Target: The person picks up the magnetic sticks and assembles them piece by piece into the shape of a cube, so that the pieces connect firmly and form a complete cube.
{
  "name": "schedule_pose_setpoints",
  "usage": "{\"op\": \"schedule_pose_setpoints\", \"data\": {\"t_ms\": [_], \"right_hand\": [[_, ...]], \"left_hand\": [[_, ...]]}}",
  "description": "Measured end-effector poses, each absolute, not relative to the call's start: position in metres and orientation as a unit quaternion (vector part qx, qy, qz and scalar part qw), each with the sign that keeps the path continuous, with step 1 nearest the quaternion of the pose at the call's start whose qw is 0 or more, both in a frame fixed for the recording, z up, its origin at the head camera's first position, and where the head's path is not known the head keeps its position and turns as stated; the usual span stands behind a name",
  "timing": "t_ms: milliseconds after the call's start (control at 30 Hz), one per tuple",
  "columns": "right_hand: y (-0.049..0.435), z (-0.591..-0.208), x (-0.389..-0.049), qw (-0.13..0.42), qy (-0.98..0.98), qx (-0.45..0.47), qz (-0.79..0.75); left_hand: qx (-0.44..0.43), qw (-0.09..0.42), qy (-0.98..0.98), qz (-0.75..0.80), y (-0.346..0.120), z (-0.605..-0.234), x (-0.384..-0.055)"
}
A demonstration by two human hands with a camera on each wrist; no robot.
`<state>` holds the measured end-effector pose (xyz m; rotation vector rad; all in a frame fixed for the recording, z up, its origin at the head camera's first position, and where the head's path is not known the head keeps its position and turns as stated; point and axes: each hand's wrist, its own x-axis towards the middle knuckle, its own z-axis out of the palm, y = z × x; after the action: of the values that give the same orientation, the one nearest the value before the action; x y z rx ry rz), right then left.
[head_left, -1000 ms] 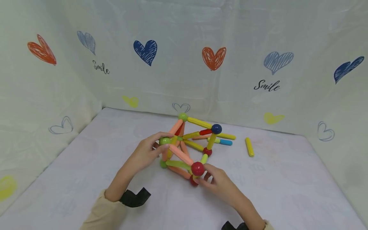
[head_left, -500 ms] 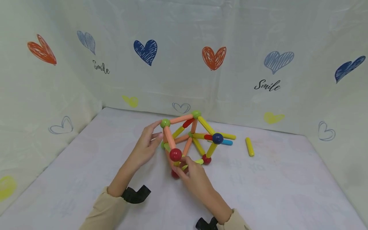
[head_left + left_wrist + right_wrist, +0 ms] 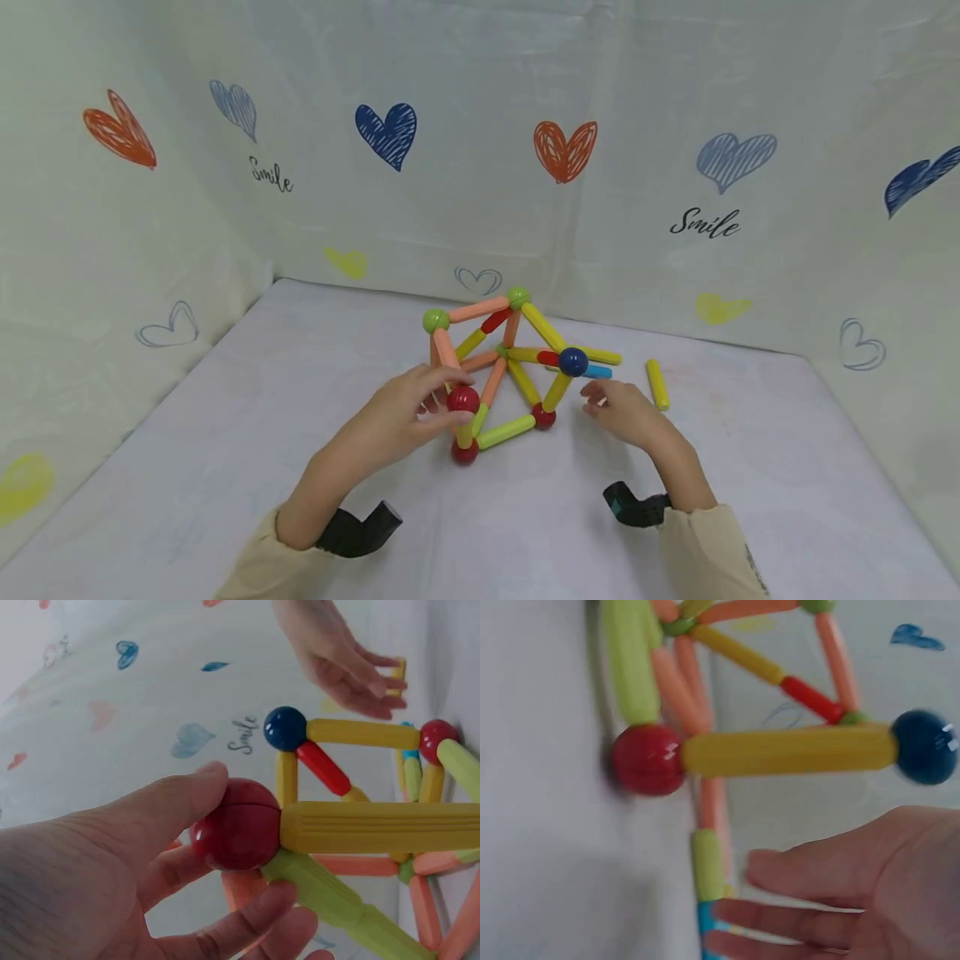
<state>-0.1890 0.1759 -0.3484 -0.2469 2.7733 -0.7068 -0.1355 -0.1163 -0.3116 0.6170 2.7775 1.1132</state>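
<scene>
A frame of magnetic building sticks and balls stands on the table, with yellow, green, salmon and red rods [image 3: 507, 432]. My left hand [image 3: 397, 412] pinches the upper red ball [image 3: 236, 825] at its front left corner, thumb and fingers round it. Under that ball an upright yellow rod [image 3: 464, 435] leads down to a lower red ball [image 3: 464, 452]. My right hand [image 3: 630, 412] holds nothing and hovers to the right of the frame, below the blue ball [image 3: 573, 362]. Its fingers reach toward a green-and-blue rod [image 3: 707, 870] lying behind.
More loose rods lie behind the frame, among them a yellow rod [image 3: 600, 356]. Another yellow rod [image 3: 657, 384] lies apart, to the right. A pale sheet [image 3: 480, 208] printed with hearts hangs behind the table [image 3: 750, 467].
The frame has turned, its front red balls shifting left. My left hand has moved from the green ball to the upper red ball. My right hand has let go there and moved right.
</scene>
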Motion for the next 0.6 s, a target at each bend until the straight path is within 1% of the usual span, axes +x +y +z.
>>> {"op": "schedule_pose_setpoints", "data": {"t_ms": [100, 167, 233, 333, 467, 600], "right_hand": [[0.183, -0.371, -0.213, 0.075, 0.960, -0.115, -0.245], [0.184, -0.385, -0.226, 0.050, 0.966, -0.124, -0.221], [0.185, -0.396, -0.235, 0.044, 0.972, -0.118, -0.197], [0.183, -0.403, -0.241, 0.037, 0.985, -0.084, -0.148], [0.178, -0.400, -0.241, 0.019, 0.991, -0.052, -0.123], [0.158, -0.390, -0.243, 0.017, 0.987, -0.072, -0.145]], "left_hand": [[0.171, 0.036, 0.928, 0.330, -0.112, -0.310, -0.132], [0.162, 0.035, 0.935, 0.315, -0.113, -0.309, -0.130], [0.160, 0.035, 0.936, 0.311, -0.116, -0.307, -0.128], [0.167, 0.034, 0.934, 0.314, -0.122, -0.305, -0.126], [0.171, 0.037, 0.930, 0.322, -0.132, -0.301, -0.126], [0.166, 0.032, 0.931, 0.325, -0.143, -0.297, -0.128]]}}
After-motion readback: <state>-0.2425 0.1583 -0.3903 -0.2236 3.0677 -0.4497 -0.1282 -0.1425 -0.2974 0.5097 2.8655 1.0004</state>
